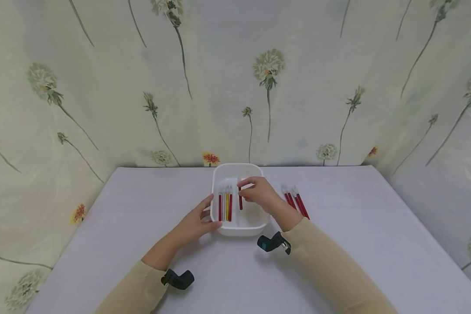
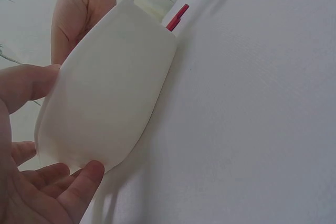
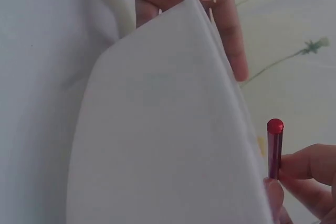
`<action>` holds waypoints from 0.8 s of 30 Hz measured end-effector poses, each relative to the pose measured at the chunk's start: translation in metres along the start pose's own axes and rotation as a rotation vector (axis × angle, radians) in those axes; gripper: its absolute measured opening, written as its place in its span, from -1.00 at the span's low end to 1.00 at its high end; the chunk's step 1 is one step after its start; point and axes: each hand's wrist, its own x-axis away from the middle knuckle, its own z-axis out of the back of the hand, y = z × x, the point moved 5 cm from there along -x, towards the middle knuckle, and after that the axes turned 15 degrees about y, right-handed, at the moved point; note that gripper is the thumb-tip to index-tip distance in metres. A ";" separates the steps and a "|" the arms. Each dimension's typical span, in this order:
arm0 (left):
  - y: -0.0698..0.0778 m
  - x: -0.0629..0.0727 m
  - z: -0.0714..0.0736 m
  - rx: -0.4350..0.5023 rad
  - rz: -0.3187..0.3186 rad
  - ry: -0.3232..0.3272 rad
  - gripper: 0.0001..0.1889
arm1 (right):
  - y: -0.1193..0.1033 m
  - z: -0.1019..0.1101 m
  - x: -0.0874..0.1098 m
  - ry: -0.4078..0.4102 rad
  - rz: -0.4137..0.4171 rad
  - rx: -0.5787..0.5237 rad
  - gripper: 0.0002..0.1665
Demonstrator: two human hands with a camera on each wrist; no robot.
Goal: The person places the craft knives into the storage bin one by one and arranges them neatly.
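Observation:
A white plastic box (image 1: pixel 241 232) stands in the middle of the table. My left hand (image 1: pixel 194 223) grips its left side, thumb at the near left corner; the left wrist view shows fingers bent against the box's outer wall (image 2: pixel 105 87). Over the box's right half, my right hand (image 1: pixel 259 192) pinches a red pen (image 1: pixel 240 203), blunt end down. That red pen (image 3: pixel 275 150) also shows between thumb and fingers in the right wrist view, beside the rim. Several pens (image 1: pixel 225 207), red, yellow and pale with clear tops, lie side by side in the box's left half.
Several red pens (image 1: pixel 297 204) with clear tops lie on the table right of the box, partly behind my right forearm. A white cloth covers the table (image 1: pixel 149 200). Behind it hangs a flower-printed curtain (image 1: pixel 220 87).

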 end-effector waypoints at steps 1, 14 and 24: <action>0.000 0.000 0.000 0.001 0.000 0.002 0.00 | 0.000 -0.003 -0.001 0.008 -0.004 0.005 -0.64; -0.001 -0.001 0.000 0.010 -0.003 0.003 -0.01 | 0.007 -0.022 -0.008 0.033 0.016 0.127 -0.70; 0.000 -0.001 0.000 0.002 -0.005 0.003 -0.01 | 0.013 -0.026 -0.011 0.018 0.000 0.200 -0.73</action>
